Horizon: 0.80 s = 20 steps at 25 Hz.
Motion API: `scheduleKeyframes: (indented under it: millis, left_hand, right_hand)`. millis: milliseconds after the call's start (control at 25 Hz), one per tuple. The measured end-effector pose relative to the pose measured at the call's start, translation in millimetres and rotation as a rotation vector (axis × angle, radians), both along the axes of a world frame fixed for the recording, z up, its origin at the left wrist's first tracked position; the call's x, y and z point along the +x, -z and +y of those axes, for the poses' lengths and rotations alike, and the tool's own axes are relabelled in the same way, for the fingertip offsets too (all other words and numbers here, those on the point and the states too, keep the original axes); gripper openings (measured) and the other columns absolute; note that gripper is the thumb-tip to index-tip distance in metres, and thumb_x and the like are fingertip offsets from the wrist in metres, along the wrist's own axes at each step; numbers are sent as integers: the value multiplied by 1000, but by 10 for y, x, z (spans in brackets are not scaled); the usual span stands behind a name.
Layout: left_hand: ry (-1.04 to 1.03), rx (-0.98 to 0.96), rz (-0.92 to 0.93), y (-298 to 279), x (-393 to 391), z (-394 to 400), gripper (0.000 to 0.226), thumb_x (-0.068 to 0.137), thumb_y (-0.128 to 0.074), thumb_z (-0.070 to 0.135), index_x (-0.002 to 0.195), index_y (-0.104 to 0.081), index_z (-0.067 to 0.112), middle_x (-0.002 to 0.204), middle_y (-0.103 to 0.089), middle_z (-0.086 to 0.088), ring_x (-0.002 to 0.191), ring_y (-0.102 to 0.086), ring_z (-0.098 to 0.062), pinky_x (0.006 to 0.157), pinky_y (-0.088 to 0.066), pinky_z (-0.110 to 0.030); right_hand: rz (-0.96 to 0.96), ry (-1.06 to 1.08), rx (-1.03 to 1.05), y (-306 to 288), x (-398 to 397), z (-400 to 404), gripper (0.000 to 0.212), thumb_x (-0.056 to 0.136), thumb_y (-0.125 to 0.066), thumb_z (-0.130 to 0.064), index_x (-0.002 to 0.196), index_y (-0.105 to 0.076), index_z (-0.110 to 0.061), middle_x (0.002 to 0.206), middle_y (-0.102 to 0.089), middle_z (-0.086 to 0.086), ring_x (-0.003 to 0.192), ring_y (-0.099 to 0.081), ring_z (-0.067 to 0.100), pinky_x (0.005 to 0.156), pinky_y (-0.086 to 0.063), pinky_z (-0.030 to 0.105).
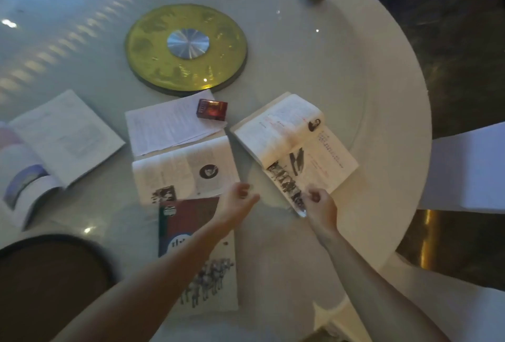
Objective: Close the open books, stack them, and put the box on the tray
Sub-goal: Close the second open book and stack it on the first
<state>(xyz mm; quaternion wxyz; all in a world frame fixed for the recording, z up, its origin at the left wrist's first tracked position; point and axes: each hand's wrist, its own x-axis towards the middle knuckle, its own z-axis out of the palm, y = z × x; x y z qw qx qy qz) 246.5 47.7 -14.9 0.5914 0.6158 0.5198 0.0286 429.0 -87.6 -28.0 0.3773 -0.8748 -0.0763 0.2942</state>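
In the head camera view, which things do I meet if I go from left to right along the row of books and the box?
Large open book with a purple picture → white open book with plain text pages → small dark red box → thick open book with a fanned page block.

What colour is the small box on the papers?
Dark red box, seen in the head view.

Both bare forearms reaching forward. Left hand [240,195] loosely curled, empty. Right hand [319,203] pinching a page edge.
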Motion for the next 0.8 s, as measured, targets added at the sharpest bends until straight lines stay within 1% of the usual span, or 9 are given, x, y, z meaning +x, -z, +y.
scheduleKeyframes:
  millis: [80,160,280,360,520,640,680,760,800]
  left_hand:
    - [-88,-163,11,60,375,48,61,90,-72,39,141,-53,10,124,-63,-7,102,-65,-17,79,-55,-29]
    - [-128,-199,59,151,681,57,66,90,-73,37,143,-49,7,124,-62,-11,106,-64,-24,83,-57,-35]
    - [-242,-142,65,191,954,72,62,86,-78,31,136,-52,8,115,-65,-8,100,-65,-22,73,-54,-32]
    - [-359,-74,16,196,1089,154,56,81,-82,26,128,-57,8,112,-69,-7,100,-67,-21,77,-55,-32]
    - [-621,-134,-56,160,1220,392,43,90,-74,23,127,-63,5,117,-71,-9,107,-67,-25,85,-54,-33]
    - [-693,-158,-107,167,1258,385,47,91,-74,22,135,-60,12,114,-66,-9,102,-65,-22,83,-54,-32]
    - [-675,-144,-129,176,1254,360,44,91,-74,20,132,-61,15,109,-67,-10,98,-65,-22,78,-53,-29]
    - [-641,-123,-175,207,1235,291,36,90,-75,16,124,-64,18,103,-71,-10,94,-69,-20,74,-53,-27]
    - [-637,-114,-192,220,1218,257,30,90,-75,15,118,-66,18,100,-73,-7,93,-70,-19,74,-54,-26]
  right_hand:
    - [-57,-33,-21,-15,541,20,39,96,-71,-29,128,-68,-9,131,-69,8,112,-64,21,94,-49,31]
    - [-128,-135,-71,5,1042,50,43,98,-67,-23,136,-62,-6,140,-63,13,126,-61,29,101,-47,33]
    - [-227,-295,-136,15,1537,169,33,91,-63,-7,122,-61,3,127,-61,21,122,-58,38,100,-48,40]
    - [-218,-313,-164,49,1777,242,35,86,-65,-5,119,-60,4,121,-60,22,120,-57,38,102,-47,44]
    - [-44,-248,-184,126,1958,276,33,84,-66,-13,116,-63,-8,119,-67,11,114,-64,34,90,-54,42]
    - [-78,-238,-195,187,1991,261,40,84,-66,-13,123,-67,-6,125,-67,20,118,-62,39,100,-53,50]
    - [-92,-189,-179,190,1981,257,35,82,-67,-12,117,-69,-6,123,-67,23,116,-62,41,100,-53,53]
    - [-116,-22,-126,189,1944,216,18,76,-75,-10,91,-67,-15,117,-71,25,109,-68,43,94,-57,55]
    - [-102,82,-102,206,1905,183,24,72,-81,-12,89,-64,-17,120,-70,26,108,-69,42,93,-58,55]
